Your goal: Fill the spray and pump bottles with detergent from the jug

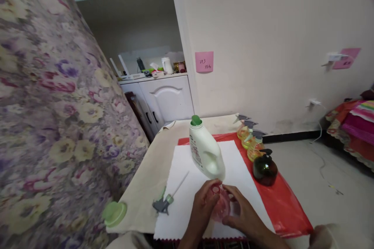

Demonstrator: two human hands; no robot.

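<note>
Both my hands are around a pink see-through spray bottle body (221, 206), its round neck facing up and without a top. My left hand (201, 204) grips it from the left, fingers near the neck. On the other side, my right hand (240, 210) curls about it with thumb and fingers. Just beyond stands a large pale green jug (206, 151), uncapped, with a green spout at its mouth. A grey and green spray trigger (163, 204) with a thin white tube lies left of my hands. A green cap (114, 213) sits at the table's left edge.
White paper (181, 175) and a red sheet (280, 202) cover part of the table. Along the right stand several spray bottles (254, 151) with yellow liquid and a dark round pump bottle (265, 169). A floral curtain (67, 124) hangs close on the left.
</note>
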